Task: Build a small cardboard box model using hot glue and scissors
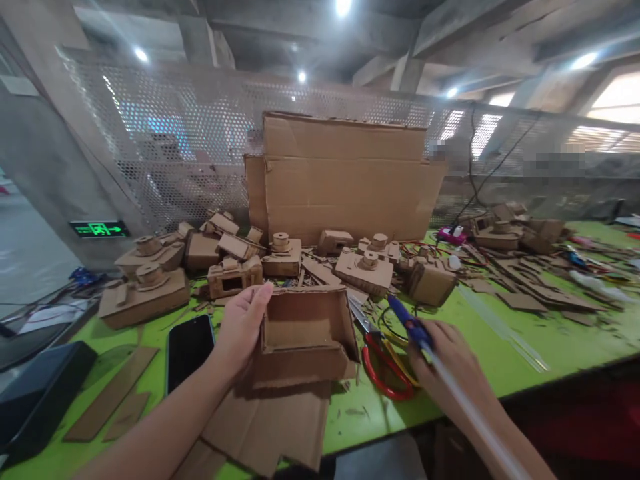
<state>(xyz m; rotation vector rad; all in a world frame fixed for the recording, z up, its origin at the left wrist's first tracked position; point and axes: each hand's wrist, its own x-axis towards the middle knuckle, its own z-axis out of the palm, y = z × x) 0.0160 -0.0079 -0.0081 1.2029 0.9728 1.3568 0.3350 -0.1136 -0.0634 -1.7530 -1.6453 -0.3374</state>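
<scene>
Left hand holds an open cardboard box; right hand grips a glue gun beside it.

The left hand (243, 325) clasps the left wall of the box (305, 337), thumb over the rim and fingers hidden behind it, the box tilted up above flat cardboard sheets (270, 427) at the near edge of the green table (550, 340). The right hand (450, 360) is closed around a blue glue gun (413, 328) with a clear glue stick (475, 420) trailing back. Red scissors (385, 367) lie between box and right hand. A phone (189, 350) lies left of the left hand. Cardboard models (145, 293) crowd the table behind, before a large carton (345, 180).
</scene>
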